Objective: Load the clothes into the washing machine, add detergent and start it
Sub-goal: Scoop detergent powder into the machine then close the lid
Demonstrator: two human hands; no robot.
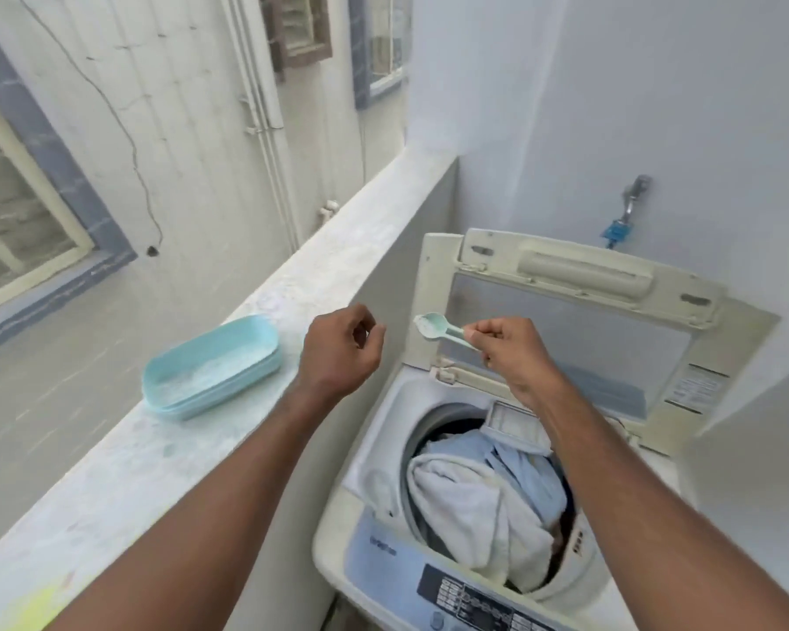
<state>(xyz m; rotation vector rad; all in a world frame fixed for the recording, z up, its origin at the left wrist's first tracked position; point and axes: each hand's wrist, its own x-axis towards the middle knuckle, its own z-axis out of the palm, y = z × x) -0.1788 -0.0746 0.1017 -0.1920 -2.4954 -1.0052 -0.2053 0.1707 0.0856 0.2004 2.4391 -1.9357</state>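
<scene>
The washing machine [429, 530] stood in the corner against the low parapet wall, its lid [579, 330] raised upright at the back. Inside the drum lay the clothes [479, 498], a white towel heaped over pale blue fabric, filling the opening almost to the rim. The control panel [470, 598] ran along the near edge of the machine. On the ledge [165, 453] to the left, a surface dusted with white, sat a light blue detergent tub [213, 368] with white powder in it, well apart from the drum. The left hand [342, 348] hovered between tub and machine, its fingers loosely curled and holding nothing. The right hand [511, 348] was above the machine's back edge, its fingers pinching the handle of a small blue scoop [436, 327] that held a little white powder in its bowl.
</scene>
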